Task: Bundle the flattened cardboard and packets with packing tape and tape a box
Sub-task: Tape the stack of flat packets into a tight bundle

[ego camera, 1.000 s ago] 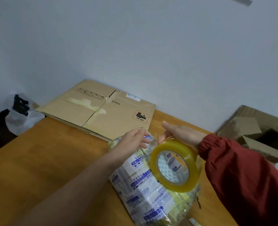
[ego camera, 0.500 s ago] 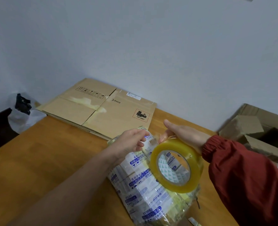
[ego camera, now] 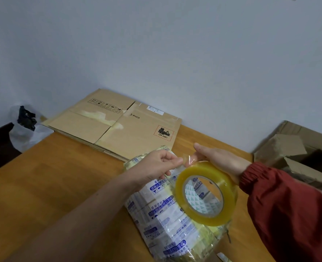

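Observation:
A big roll of clear yellowish packing tape [ego camera: 206, 193] hangs above a stack of white packets with blue print [ego camera: 164, 220] on the wooden table [ego camera: 58, 178]. My right hand [ego camera: 218, 159], in a red sleeve, grips the roll from behind. My left hand [ego camera: 160, 165] pinches the loose end of the tape at the roll's top left. Flattened cardboard [ego camera: 118, 125] with a PICO mark lies at the table's far edge against the wall.
An open brown cardboard box [ego camera: 298, 154] stands at the right beyond the table. A white plastic bag with something black in it [ego camera: 24, 127] sits at the far left by the wall. A small scrap [ego camera: 222, 257] lies near the table's front edge.
My left hand has taken hold of the tape's end and pulled a short strip free. The roll has stayed in about the same place.

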